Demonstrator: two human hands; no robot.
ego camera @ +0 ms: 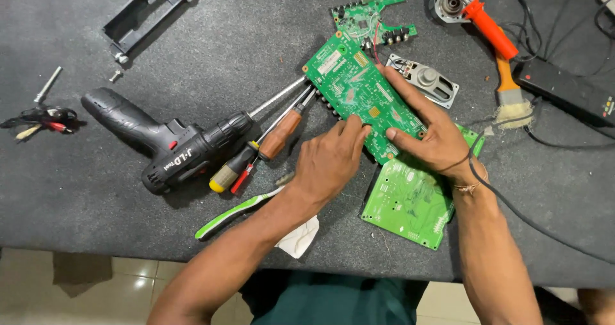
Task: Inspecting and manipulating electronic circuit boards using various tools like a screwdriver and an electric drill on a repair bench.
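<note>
The green circuit board (pixel 359 94) lies tilted on the dark counter (pixel 77 197), between both hands and touched by each. The left hand (pixel 330 162) pinches its near edge with thumb and fingers; the right hand (pixel 429 130) lies over its right side, fingers spread along the face and thumb beneath the edge, gripping it. A second green board (pixel 407 203) lies flat just under the right wrist. Left of the held board sit a black cordless drill (pixel 170 146), screwdrivers (pixel 269 142) and a green toothbrush (pixel 234 211). Beyond it lie a small speaker (pixel 428 80), a brush (pixel 509 94) and a smaller board (pixel 365 17). No containers show.
</note>
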